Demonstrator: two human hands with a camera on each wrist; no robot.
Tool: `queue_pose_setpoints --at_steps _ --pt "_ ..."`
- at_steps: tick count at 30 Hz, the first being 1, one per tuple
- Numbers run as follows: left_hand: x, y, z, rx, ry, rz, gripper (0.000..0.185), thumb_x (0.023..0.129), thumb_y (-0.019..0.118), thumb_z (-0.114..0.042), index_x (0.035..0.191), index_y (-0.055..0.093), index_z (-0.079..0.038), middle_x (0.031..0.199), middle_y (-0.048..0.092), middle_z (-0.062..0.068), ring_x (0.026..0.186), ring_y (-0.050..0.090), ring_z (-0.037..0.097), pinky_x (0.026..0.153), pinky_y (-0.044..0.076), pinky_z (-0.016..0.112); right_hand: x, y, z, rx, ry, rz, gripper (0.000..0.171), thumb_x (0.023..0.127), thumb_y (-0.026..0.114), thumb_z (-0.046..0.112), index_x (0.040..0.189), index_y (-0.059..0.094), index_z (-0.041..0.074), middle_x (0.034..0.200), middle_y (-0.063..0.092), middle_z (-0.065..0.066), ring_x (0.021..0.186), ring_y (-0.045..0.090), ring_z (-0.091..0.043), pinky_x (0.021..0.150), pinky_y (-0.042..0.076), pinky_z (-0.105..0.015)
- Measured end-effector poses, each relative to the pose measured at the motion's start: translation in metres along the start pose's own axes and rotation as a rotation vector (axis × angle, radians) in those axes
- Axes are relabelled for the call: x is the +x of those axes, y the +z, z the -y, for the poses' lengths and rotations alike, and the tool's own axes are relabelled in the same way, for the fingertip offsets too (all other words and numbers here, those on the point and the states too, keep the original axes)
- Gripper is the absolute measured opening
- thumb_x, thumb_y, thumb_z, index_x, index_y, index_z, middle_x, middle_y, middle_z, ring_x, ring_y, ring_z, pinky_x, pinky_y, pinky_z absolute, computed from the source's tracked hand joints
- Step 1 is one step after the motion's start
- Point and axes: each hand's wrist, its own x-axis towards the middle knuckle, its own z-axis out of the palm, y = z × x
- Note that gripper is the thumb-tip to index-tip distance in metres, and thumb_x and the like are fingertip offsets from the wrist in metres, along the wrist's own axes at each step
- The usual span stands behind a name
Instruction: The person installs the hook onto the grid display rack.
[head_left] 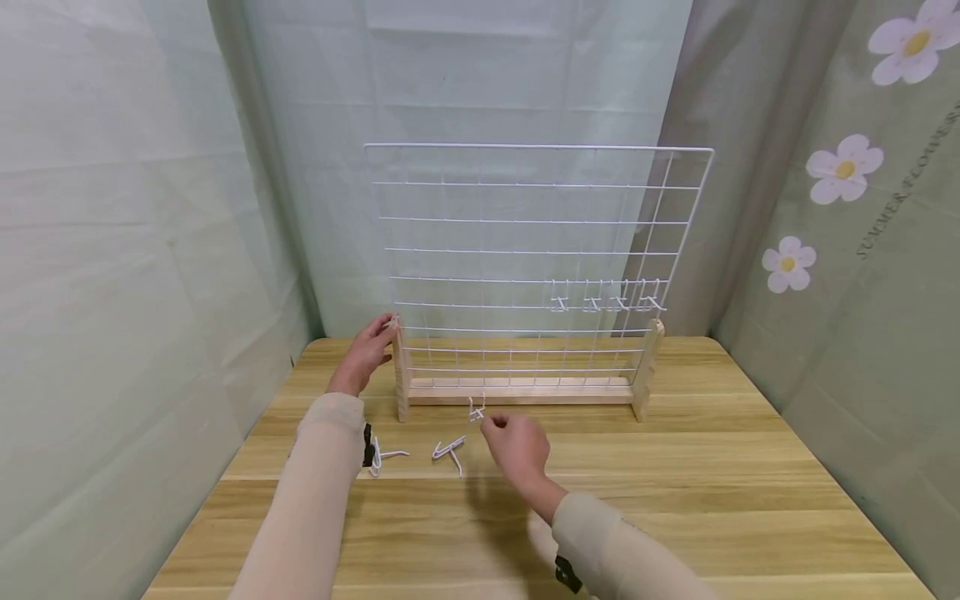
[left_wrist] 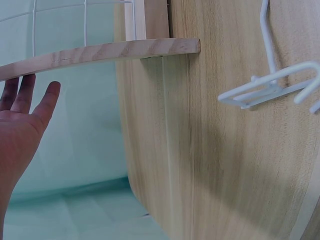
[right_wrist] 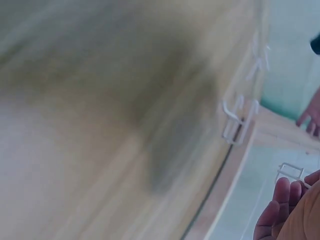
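A white wire grid panel (head_left: 540,147) stands upright in a wooden base (head_left: 517,392). My left hand (head_left: 365,354) touches the top of the left wooden post (head_left: 402,379); in the left wrist view its fingers (left_wrist: 46,102) lie loosely extended against the wood. In front of the base, my right hand (head_left: 519,448) pinches a white wire hook (head_left: 477,413) by its prong, holding it above the table. Two more white hooks lie on the tabletop, one left hook (head_left: 377,458) beside my left sleeve and one middle hook (head_left: 448,450).
Several white hooks (head_left: 619,303) hang in a row on the grid's lower right. The right wooden post (head_left: 647,367) holds the panel's other side. Under everything is a wood-grain table (head_left: 750,483), with pale cloth (head_left: 150,250) around it.
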Motion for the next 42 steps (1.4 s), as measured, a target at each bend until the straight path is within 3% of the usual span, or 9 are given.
queue_pose_setpoints --at_steps 6,14,33,42 --pt "-0.005 0.001 -0.006 -0.033 -0.009 0.010 0.057 0.109 0.040 -0.026 0.159 0.020 -0.009 0.162 0.021 0.016 0.146 0.022 0.034 0.116 0.021 0.058 0.019 -0.011 0.006 0.033 0.067 -0.074 0.019 0.085 0.063 0.023 0.070 0.076 0.021 0.057 0.059 0.011 0.052 0.050 -0.008 0.044 0.036 -0.027" --pt "-0.021 0.003 -0.026 -0.041 -0.018 0.033 0.056 0.109 0.039 -0.020 0.158 0.018 -0.004 0.161 0.020 0.020 0.146 0.021 0.036 0.117 0.020 0.058 0.039 -0.030 0.019 0.074 0.153 -0.116 0.021 0.085 0.060 0.027 0.078 0.079 0.021 0.064 0.065 0.009 0.060 0.059 -0.013 0.047 0.043 -0.031" --pt "-0.023 0.004 -0.028 -0.033 -0.022 0.031 0.056 0.109 0.038 -0.019 0.159 0.016 -0.004 0.161 0.019 0.020 0.146 0.020 0.036 0.116 0.020 0.058 0.087 -0.069 0.050 0.046 0.210 -0.264 0.025 0.084 0.059 0.034 0.080 0.079 0.022 0.078 0.072 0.004 0.078 0.066 -0.023 0.061 0.048 -0.042" --pt "-0.001 -0.002 -0.001 -0.002 0.000 0.000 0.060 0.108 0.041 -0.032 0.160 0.018 -0.012 0.162 0.020 0.015 0.146 0.022 0.032 0.116 0.024 0.055 0.103 -0.078 0.067 0.038 0.211 -0.316 0.025 0.085 0.057 0.032 0.076 0.077 0.019 0.076 0.070 0.002 0.074 0.063 -0.022 0.056 0.043 -0.039"
